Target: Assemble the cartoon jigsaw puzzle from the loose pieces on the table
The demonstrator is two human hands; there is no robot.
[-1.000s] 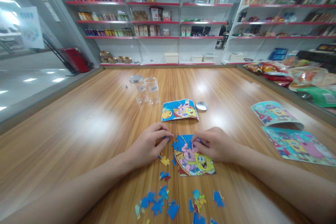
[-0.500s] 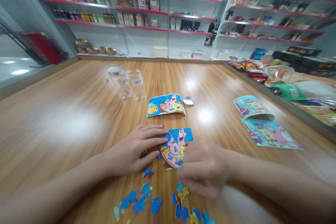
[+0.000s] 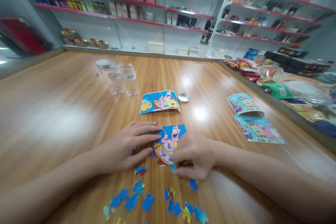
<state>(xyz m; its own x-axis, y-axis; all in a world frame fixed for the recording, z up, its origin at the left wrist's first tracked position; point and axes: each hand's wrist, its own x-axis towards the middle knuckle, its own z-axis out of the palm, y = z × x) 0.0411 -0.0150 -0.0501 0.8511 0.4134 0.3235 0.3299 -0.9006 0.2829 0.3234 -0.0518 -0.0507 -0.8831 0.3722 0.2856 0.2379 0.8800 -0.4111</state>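
My left hand (image 3: 131, 143) lies with its fingers stretched out, fingertips resting on the left edge of a partly joined jigsaw puzzle (image 3: 168, 143) showing a pink starfish cartoon in a boat. At the puzzle's lower right, my right hand (image 3: 194, 155) is curled closed, its thumb and forefinger at a light-blue puzzle piece (image 3: 173, 168). The hand covers the puzzle's right part. Loose blue pieces (image 3: 130, 202) are scattered in front of me, with others, some yellow and red (image 3: 172, 192), to their right. A single blue piece (image 3: 193, 184) sits just below my right hand.
Beyond the puzzle lies a curled picture card (image 3: 160, 102) beside a round metal lid (image 3: 183, 97). Two clear jars (image 3: 128, 80) stand farther back, one lidded. Two more cards (image 3: 259, 129) are at the right. Packaged goods (image 3: 278, 91) line the right edge; stocked shelves stand behind.
My right hand has moved down and closed at the light-blue piece, which has shifted up toward the puzzle. A blue piece now shows below that hand. My left hand stays on the puzzle; the view has shifted slightly.
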